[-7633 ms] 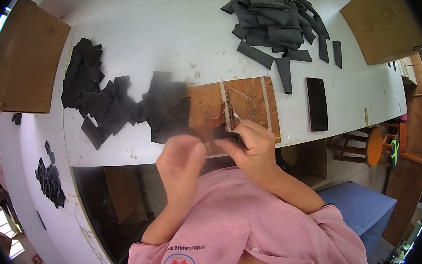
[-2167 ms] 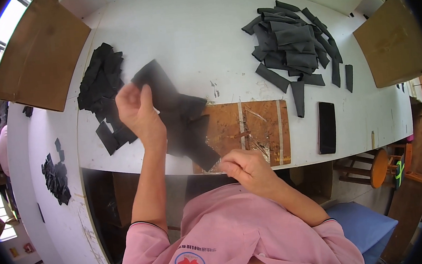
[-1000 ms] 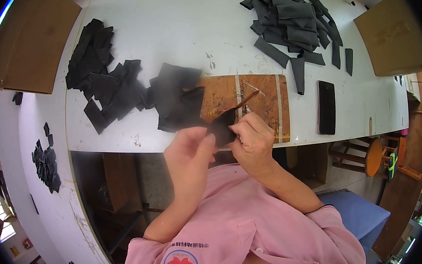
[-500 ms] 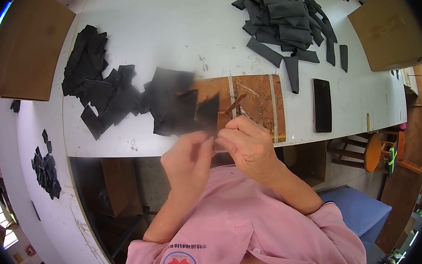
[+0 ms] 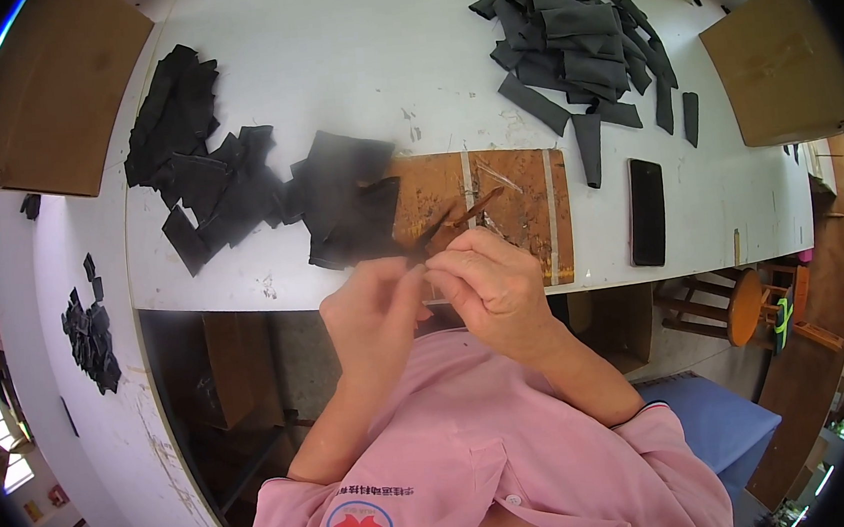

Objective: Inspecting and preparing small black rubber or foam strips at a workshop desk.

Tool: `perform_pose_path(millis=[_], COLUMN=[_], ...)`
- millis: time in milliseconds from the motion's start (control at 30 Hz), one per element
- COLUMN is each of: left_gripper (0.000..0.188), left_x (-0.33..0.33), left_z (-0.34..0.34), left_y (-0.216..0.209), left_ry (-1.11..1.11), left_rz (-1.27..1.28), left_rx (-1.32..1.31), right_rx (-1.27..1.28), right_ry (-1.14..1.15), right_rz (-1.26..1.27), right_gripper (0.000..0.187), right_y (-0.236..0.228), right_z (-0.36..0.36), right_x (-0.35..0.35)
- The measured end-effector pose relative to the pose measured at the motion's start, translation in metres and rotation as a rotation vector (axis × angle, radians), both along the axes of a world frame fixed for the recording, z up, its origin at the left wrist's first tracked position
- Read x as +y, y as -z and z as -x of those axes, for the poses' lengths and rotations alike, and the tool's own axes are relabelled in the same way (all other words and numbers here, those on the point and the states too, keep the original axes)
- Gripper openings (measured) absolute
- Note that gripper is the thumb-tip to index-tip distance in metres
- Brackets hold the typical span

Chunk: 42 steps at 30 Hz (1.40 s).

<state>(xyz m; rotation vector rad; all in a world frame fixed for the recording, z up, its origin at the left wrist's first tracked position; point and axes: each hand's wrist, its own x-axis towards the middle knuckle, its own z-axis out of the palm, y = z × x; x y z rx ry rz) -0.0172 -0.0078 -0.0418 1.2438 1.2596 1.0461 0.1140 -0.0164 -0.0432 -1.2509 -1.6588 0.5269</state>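
Note:
My left hand (image 5: 373, 303) and my right hand (image 5: 492, 282) meet at the table's front edge, fingers pinched close together. Between them is a small black fabric piece (image 5: 430, 234), seen as a narrow dark sliver; the fingers hide most of it. Behind my hands lies a worn brown board (image 5: 525, 179) with two pale strips across it. A thin brown strip (image 5: 478, 206) rests on or just above the board; I cannot tell which. Flat black fabric pieces (image 5: 344, 195) overlap the board's left side, near my left hand.
More black pieces (image 5: 220, 186) spread to the left. A heap of narrow dark fabric tubes (image 5: 579, 44) lies at the far right. A black phone (image 5: 647, 212) sits right of the board. Cardboard boxes (image 5: 56, 95) stand at both sides, and a wooden stool (image 5: 744, 307) is below right.
The black piece between my fingers has turned from a broad triangle to a narrow sliver and sits lower. Both hands stay almost in place, still pinched together.

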Motion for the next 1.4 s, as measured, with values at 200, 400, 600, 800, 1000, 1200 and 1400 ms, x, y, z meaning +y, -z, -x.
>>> perform_pose_path(millis=[200, 400, 600, 800, 1000, 1200, 1400], left_gripper=[0.006, 0.01, 0.007, 0.005, 0.003, 0.014, 0.025], left_x=[-0.001, 0.006, 0.004, 0.005, -0.002, 0.009, 0.014], left_z=[-0.014, -0.01, -0.008, -0.008, -0.012, -0.014, 0.008], left_y=[0.013, 0.006, 0.004, 0.004, 0.008, 0.011, 0.014], left_ry=[-0.18, -0.163, -0.061, -0.02, -0.003, -0.148, 0.137], left_rz=[-0.13, 0.133, 0.218, 0.213, 0.101, 0.267, 0.497], left_rx=[0.133, -0.022, -0.074, -0.116, -0.12, -0.253, -0.717], right_rx=[-0.316, 0.074, 0.387, 0.348, 0.173, -0.066, 1.114], right_ry=[0.142, 0.15, 0.172, 0.193, 0.077, 0.213, -0.133], right_rz=[-0.111, 0.135, 0.327, 0.224, 0.176, 0.101, 0.881], right_gripper=[0.009, 0.008, 0.007, 0.013, 0.01, 0.01, 0.003], right_y=[0.018, 0.011, 0.009, 0.004, 0.011, 0.028, 0.028], right_z=[0.01, 0.002, 0.0, -0.001, -0.002, 0.004, -0.012], right_x=[0.004, 0.002, -0.006, -0.008, -0.004, -0.001, -0.007])
